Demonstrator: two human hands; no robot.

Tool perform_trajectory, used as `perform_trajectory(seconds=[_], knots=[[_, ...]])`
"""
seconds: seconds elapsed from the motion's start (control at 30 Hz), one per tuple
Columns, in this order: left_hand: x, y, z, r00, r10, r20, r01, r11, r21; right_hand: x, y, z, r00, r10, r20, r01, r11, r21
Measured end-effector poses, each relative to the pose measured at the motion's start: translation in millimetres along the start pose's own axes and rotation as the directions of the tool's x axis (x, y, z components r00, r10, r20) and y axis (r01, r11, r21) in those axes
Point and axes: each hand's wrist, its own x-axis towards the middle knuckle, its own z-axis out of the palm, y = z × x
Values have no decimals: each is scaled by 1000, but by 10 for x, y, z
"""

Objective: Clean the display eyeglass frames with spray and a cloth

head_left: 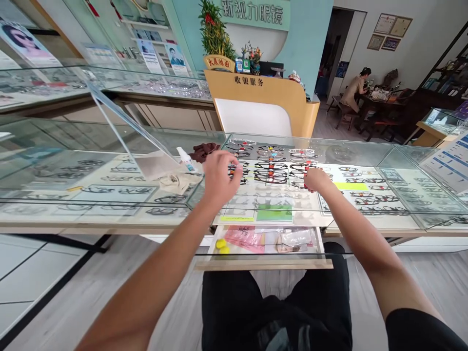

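My left hand (221, 176) is raised above the glass counter at the left column of eyeglasses (239, 155). Its fingers are curled, with thumb and forefinger close together; whatever may be between them is too small to make out. Over the front of the right column of eyeglasses (302, 165), my right hand (316, 180) is closed with the fingertips turned down, and what they hold is hidden. Between the hands lies a middle column of dark-framed eyeglasses (270, 173) with red and orange tags. A white spray bottle (185, 158) and a brown cloth (204, 150) lie left of my left hand.
An open drawer (263, 264) in front of me holds pink and clear packets (244, 239) and yellow round pieces (222, 246). A tilted mirror (127, 126) stands at left. More frames fill the glass cases. A person (353, 95) sits at a far desk.
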Motion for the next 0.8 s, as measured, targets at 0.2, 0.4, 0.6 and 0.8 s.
perform_trajectory(seconds=[0.2,0.4,0.6,0.8], knots=[[149,343,461,986,165,-28,-167,980,-105,-160,-28,-100,997,76,26,-75,997,-19],[-34,320,594,995,93,-22,-96,975,-200,-562,-50,-137,952,-67,-299,86,995,50],[-126,311,612,979,-130,155,180,911,-372,-431,-148,431,670,-326,-666,623,735,267],[-172,427,650,931,-207,300,338,800,-496,-261,-52,663,582,-330,-743,680,699,222]])
